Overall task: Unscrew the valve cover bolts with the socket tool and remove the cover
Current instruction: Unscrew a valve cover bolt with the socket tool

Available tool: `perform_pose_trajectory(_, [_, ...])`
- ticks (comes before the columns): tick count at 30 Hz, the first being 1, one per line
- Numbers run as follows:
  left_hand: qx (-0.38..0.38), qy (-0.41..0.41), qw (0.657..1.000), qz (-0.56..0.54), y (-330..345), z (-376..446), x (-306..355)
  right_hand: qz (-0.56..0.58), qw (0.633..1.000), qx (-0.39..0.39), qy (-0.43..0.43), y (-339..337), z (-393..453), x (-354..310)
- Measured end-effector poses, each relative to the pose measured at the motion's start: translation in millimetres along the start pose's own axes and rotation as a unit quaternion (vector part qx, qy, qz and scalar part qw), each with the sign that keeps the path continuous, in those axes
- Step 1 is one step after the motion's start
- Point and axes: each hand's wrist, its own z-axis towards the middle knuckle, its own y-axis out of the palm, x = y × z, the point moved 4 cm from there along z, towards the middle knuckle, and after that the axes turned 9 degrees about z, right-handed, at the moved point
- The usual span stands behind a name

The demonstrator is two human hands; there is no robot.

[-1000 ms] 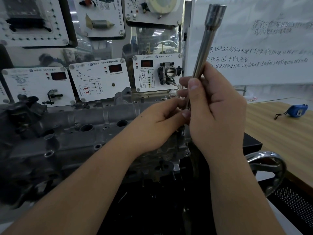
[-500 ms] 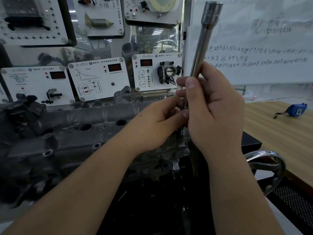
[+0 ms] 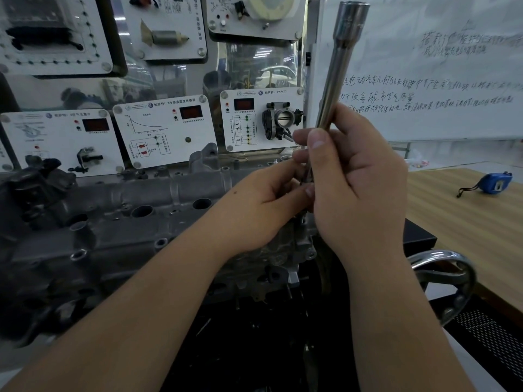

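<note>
1. My right hand (image 3: 359, 182) grips the socket tool (image 3: 336, 80) mid-shaft; it stands near upright, socket end up, against the whiteboard (image 3: 424, 66).
2. My left hand (image 3: 263, 205) pinches at the tool's lower end; what it holds is hidden.
3. Valve cover (image 3: 135, 210) sits on the engine, left of both hands, at its right edge.
4. Wooden surface (image 3: 467, 216) right, blue tape measure (image 3: 493, 183) on it, well apart.

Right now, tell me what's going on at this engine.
A person is working at the right end of the valve cover. The right hand grips a long socket tool, held nearly upright with its top tilted right. The left hand pinches something at the tool's lower end, hidden by the fingers. The cover is still on the engine.
</note>
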Motion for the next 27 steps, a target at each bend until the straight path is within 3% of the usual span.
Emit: perform_pose_trajectory(27, [0.019,0.011,0.999,0.023,-2.1,-1.0,1.5,-0.03,0.999,0.003,0.028,-3.7,0.6,3.0])
